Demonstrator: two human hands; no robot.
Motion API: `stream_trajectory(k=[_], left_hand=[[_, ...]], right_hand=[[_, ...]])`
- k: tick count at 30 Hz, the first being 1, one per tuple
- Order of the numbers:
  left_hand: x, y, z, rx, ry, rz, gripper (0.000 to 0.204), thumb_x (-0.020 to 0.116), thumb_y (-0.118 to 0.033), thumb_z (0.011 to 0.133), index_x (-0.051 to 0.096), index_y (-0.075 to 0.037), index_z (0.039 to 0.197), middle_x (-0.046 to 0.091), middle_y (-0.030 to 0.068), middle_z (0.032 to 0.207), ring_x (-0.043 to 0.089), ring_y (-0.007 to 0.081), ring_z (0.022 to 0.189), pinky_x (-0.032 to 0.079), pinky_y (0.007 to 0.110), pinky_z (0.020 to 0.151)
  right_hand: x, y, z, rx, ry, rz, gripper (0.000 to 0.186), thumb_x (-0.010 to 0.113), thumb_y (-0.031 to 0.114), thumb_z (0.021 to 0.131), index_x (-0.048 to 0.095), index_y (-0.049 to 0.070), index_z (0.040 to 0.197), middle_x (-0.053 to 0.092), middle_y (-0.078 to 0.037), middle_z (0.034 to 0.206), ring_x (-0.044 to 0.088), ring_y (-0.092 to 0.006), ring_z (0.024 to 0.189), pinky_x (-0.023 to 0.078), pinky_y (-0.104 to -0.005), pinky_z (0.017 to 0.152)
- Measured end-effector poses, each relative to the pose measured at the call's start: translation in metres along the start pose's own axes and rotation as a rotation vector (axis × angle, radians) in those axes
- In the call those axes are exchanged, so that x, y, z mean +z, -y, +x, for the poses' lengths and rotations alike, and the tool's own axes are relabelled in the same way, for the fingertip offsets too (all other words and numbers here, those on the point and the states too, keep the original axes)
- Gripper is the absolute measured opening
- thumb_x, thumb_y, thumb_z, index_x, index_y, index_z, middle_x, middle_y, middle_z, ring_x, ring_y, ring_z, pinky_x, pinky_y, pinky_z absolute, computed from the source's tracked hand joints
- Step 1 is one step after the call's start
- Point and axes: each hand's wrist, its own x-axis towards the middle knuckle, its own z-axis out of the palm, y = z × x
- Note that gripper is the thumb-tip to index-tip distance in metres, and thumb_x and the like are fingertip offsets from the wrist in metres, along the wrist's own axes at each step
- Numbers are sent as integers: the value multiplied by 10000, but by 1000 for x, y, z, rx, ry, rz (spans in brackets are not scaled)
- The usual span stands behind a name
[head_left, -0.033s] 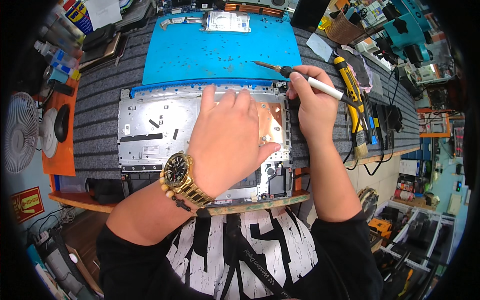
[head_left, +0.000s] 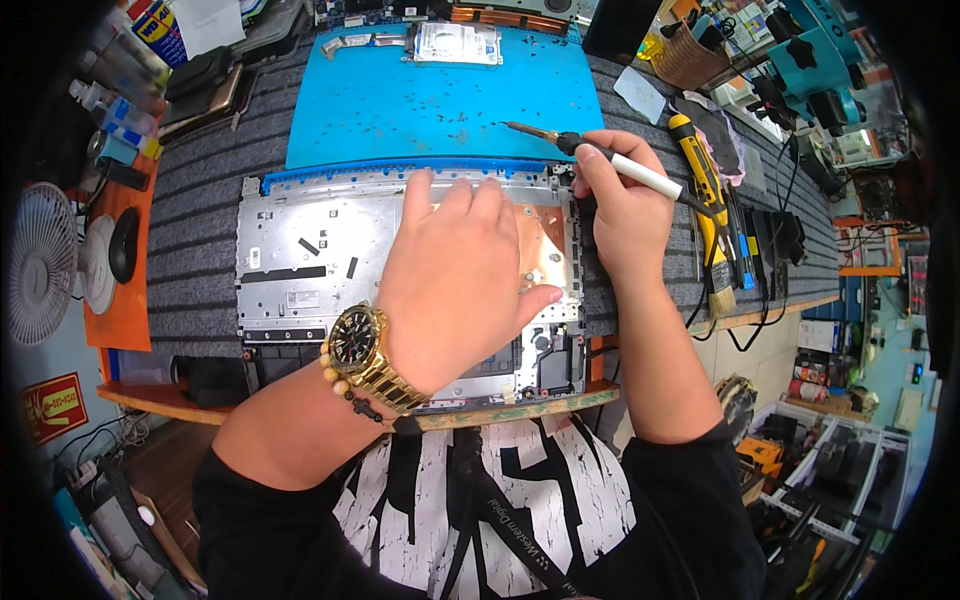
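A silver laptop chassis part (head_left: 360, 235) lies on the grey ribbed bench cover, with a copper-coloured patch at its right and black strips on its left. My left hand (head_left: 455, 270) rests flat on the metal, fingers stretched toward its far edge and thumb out to the right. In my right hand (head_left: 630, 205) is a soldering iron (head_left: 640, 172) with a white handle, gripped like a pen above the chassis's far right corner. Its dark tip points left over the blue mat (head_left: 400, 115), clear of the metal. The chassis under my left palm is hidden.
Dark specks dot the mat, and a hard drive (head_left: 457, 44) lies at its far edge. Right of my right hand are a yellow-and-black tool (head_left: 695, 150), a brush (head_left: 720, 298) and cables. A white fan (head_left: 42, 265) stands far left. The bench's wooden edge (head_left: 520, 410) runs before me.
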Motion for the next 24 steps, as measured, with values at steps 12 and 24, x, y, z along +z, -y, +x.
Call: stream_trajectory(k=[12,24], left_hand=[[-1,-1,0,-7,5,-34,877,813,-628,965,717,127,1398,734,220,1426,661,334,1381,329,599,1298],[0,-1,0,-4,11,-22,889,804,-633,971,708,126,1424,732,213,1431,655,324,1393,324,598,1309]], right_hand=[[8,-2,-2,-31,40,-132,231,869,139,1016,807,-20,1172,793,-23,901,679,-63,766,521,-247,662],[5,3,-5,-6,21,-21,217,853,108,1024,787,-7,1195,772,-17,887,681,-61,749,518,-233,647]])
